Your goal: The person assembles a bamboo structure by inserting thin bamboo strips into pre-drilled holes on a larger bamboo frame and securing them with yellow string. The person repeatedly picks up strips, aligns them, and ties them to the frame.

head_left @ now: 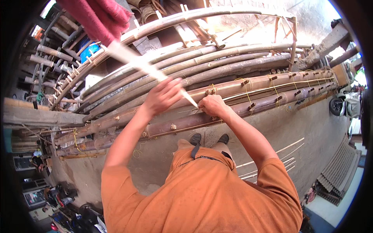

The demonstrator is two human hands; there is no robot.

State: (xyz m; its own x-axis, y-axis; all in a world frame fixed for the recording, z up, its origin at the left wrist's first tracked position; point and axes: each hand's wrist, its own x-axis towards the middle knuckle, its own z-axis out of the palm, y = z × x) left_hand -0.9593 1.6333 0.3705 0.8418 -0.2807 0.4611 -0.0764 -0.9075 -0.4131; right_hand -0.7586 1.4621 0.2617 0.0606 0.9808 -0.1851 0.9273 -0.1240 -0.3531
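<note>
A pale, flat wooden or bamboo stick (142, 66), smeared by motion at its upper end, slants down toward the bamboo poles. My left hand (164, 95) is closed around its lower part. The narrow tip (193, 101) reaches down beside the fingers of my right hand (214, 106). That hand is closed low over the gap between two long brown bamboo poles (167, 127); whatever its fingers grip is hidden. Short dark pegs (252, 105) stick out of the poles to the right, with thin yellow cord (277, 99) looped around them.
More long bamboo poles (229, 58) lie behind, under a curved bamboo rail (186, 17). A red cloth (99, 19) hangs at the upper left. Thin pale strips (287, 146) lie on the concrete floor (252, 134) at right. Stacked corrugated sheets (339, 169) stand farther right.
</note>
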